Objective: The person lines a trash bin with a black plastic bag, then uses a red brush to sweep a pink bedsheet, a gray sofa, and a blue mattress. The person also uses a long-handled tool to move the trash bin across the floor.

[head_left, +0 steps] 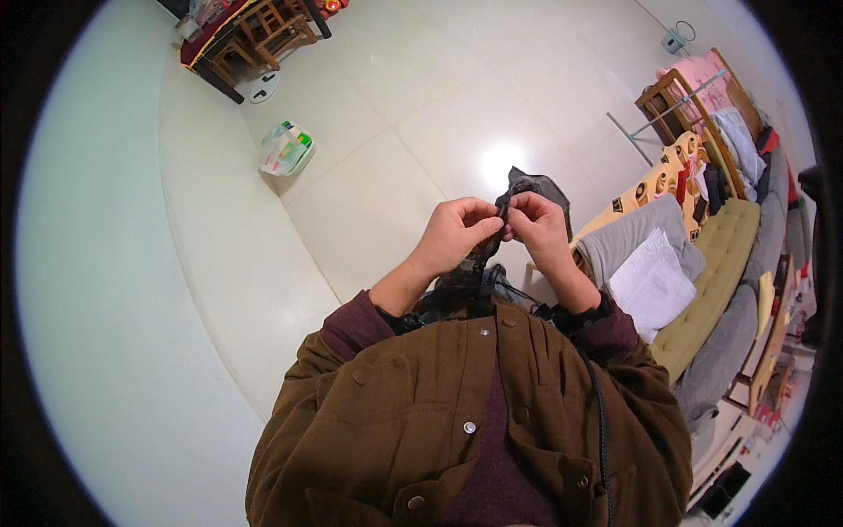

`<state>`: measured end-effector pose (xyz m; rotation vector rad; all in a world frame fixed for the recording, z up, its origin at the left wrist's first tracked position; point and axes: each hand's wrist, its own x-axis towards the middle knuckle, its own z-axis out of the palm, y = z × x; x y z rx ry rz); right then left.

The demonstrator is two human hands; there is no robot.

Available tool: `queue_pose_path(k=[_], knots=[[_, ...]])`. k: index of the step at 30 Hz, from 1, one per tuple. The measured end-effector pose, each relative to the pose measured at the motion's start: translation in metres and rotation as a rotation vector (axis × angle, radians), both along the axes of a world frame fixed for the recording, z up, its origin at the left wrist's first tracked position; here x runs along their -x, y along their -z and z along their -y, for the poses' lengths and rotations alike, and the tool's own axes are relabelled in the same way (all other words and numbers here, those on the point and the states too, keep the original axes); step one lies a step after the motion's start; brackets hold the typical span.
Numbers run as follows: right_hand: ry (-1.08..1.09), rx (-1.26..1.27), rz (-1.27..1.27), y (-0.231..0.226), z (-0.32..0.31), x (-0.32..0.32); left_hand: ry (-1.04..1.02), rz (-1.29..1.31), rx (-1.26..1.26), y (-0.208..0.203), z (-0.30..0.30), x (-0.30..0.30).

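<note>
A thin, crinkled black plastic bag (550, 191) hangs in front of my body. Its upper part spreads beyond my fingers, and more dark film drops below them toward my jacket. My left hand (446, 235) pinches the bag between thumb and forefinger. Close beside it, my right hand (542, 230) also pinches the film, so the fingertips of both hands nearly meet. Exactly which edge of the bag lies between the fingertips is hidden.
Along the right stands a sofa with an olive seat cushion (722, 263), a grey blanket (628, 230) and a white cloth (652, 279). A lined container (287, 149) and a round white scale (263, 86) rest by the left wall, near a wooden table (215, 39).
</note>
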<state>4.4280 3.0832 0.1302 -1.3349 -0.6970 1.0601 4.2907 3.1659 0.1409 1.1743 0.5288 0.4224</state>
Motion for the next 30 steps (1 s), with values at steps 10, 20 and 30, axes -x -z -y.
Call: queue_pose_path(k=[10,20,30], knots=[[0.016,0.033,-0.112,0.015,-0.084,-0.054,-0.047,-0.099,-0.001,0.027,-0.090,-0.054],[-0.070,-0.017,-0.050,0.005,-0.176,-0.176,-0.059,-0.129,-0.182,0.011,-0.177,-0.177],[-0.166,-0.033,-0.308,0.017,-0.248,-0.281,-0.107,-0.111,-0.105,0.016,-0.253,-0.276]])
